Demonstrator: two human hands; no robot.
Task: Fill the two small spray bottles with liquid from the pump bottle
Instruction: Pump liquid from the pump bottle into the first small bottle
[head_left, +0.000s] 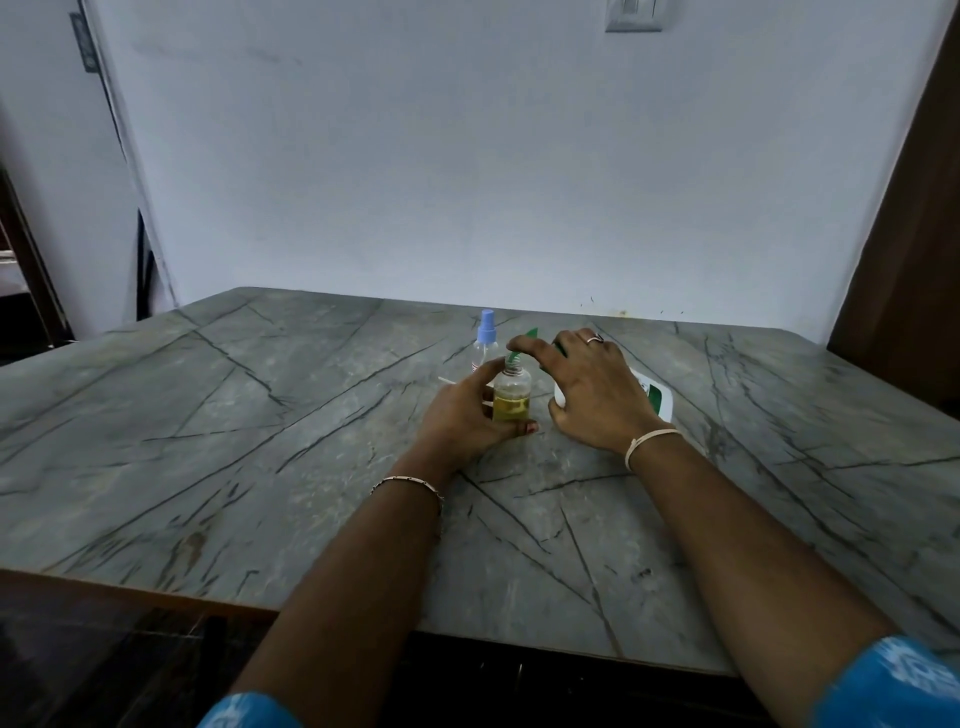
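**Open bottle part-filled, spout at its neck**

The left hand has its grip wrapped round the open spray bottle. The bottle stands on the surface with yellow liquid up to roughly its middle. It is probably light, thin clear plastic, easy to tip or squeeze out of shape, so a low hold round the body suits it.

Just behind it, the capped spray bottle stands upright with its blue sprayer on; its contents are hard to make out.

The green spout reaches right to the open neck. The right hand arches over the pump head, thumb against the white body, so its grip is closed on the pump bottle. That bottle is likely heavier and stiffer: press from the top and steady the shoulder. Drips would make both bottles slick.
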